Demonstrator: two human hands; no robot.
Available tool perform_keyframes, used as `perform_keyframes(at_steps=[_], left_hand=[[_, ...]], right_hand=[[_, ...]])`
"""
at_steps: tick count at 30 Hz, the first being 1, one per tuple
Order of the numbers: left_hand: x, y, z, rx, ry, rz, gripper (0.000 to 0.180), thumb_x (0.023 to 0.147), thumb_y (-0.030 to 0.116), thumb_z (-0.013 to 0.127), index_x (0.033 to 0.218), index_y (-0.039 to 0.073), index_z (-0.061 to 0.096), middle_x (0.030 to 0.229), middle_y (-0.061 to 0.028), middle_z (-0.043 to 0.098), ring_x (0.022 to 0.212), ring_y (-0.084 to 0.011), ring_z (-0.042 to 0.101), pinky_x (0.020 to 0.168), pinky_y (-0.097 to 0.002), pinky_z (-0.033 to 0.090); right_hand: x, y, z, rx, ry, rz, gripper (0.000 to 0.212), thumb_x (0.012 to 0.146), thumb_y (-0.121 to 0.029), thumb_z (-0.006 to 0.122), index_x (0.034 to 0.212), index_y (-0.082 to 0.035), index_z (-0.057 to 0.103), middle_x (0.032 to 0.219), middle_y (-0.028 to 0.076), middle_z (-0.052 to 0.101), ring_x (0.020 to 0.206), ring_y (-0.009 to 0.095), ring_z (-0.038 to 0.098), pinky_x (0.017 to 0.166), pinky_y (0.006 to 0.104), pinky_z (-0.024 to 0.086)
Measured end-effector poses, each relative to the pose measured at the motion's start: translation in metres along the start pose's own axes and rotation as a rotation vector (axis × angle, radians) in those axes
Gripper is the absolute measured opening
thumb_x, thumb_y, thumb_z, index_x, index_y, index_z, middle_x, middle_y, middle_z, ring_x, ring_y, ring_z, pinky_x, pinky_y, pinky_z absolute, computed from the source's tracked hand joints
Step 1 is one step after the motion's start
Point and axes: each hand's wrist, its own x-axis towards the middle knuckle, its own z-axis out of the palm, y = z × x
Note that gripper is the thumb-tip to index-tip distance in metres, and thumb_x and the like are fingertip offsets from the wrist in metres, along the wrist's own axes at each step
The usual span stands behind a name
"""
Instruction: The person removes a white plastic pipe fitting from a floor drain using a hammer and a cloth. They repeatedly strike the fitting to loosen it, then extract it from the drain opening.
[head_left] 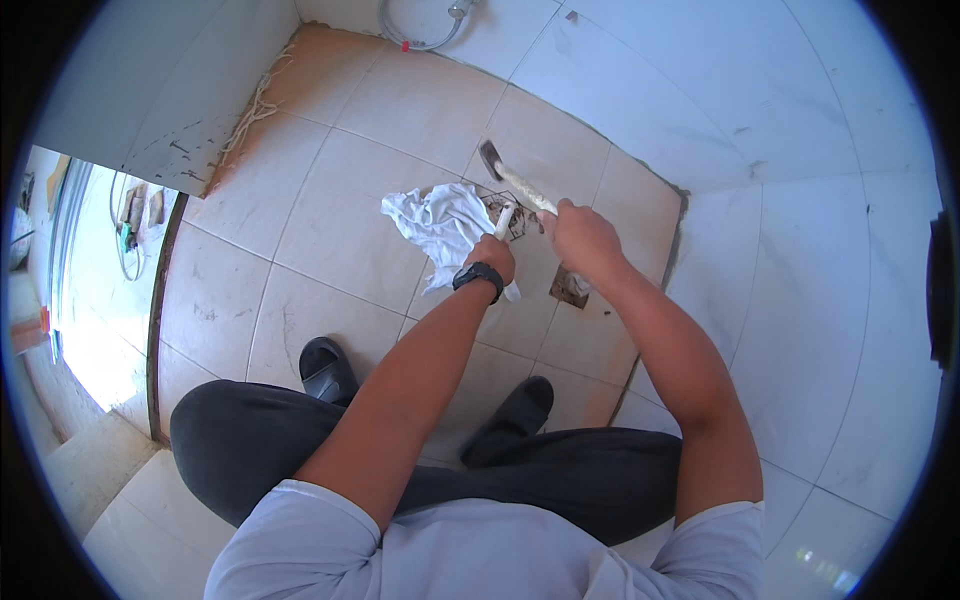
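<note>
On the head feed I see my right grip (585, 238) closed round a hammer (527, 187) — its dark head above the tiled floor (335, 215). My left grip (496, 260) clenches a short pale rod (505, 220), perhaps a chisel, though I can't make out its lower end. A crumpled white cloth (436, 220) lies just left — a dark, rough patch (521, 226) shows beside the rod.

From head height, one wide fisheye view looks steeply down over the knees (225, 430) to the tiled floor (345, 225) near below, bending at its rim.
</note>
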Motion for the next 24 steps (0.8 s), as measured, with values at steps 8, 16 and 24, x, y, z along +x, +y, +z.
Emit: perform_keyframes(at_steps=[8, 16, 24], left_hand=[[0.004, -0.001, 0.002, 0.02, -0.004, -0.03, 0.046, 0.102, 0.038, 0.05, 0.116, -0.005, 0.06, 0.111, -0.0294, 0.068, 0.105, -0.043, 0.067, 0.089, -0.0489, 0.054], [0.011, -0.003, 0.002, 0.052, -0.013, 0.009, 0.046, 0.103, 0.036, 0.048, 0.114, -0.006, 0.064, 0.111, -0.0281, 0.069, 0.104, -0.0427, 0.068, 0.09, -0.0494, 0.054], [0.071, 0.001, -0.002, 0.77, -0.215, 0.531, 0.042, 0.104, 0.025, 0.04, 0.109, -0.003, 0.07, 0.104, -0.0238, 0.072, 0.098, -0.0391, 0.07, 0.086, -0.0472, 0.056]], right_hand=[[0.0, -0.001, 0.008, 0.034, -0.021, -0.046, 0.046, 0.103, -0.042, 0.049, 0.097, 0.001, 0.065, 0.089, 0.023, 0.069, 0.087, 0.041, 0.069, 0.076, 0.0502, 0.054], [0.012, 0.0, -0.004, -0.03, -0.076, -0.07, 0.045, 0.102, -0.041, 0.051, 0.1, 0.0, 0.066, 0.091, 0.023, 0.07, 0.088, 0.041, 0.069, 0.078, 0.0495, 0.054], [-0.019, 0.039, -0.007, 0.179, -0.099, 0.129, 0.049, 0.103, -0.044, 0.048, 0.095, 0.002, 0.064, 0.09, 0.024, 0.069, 0.087, 0.041, 0.068, 0.077, 0.0504, 0.052]])
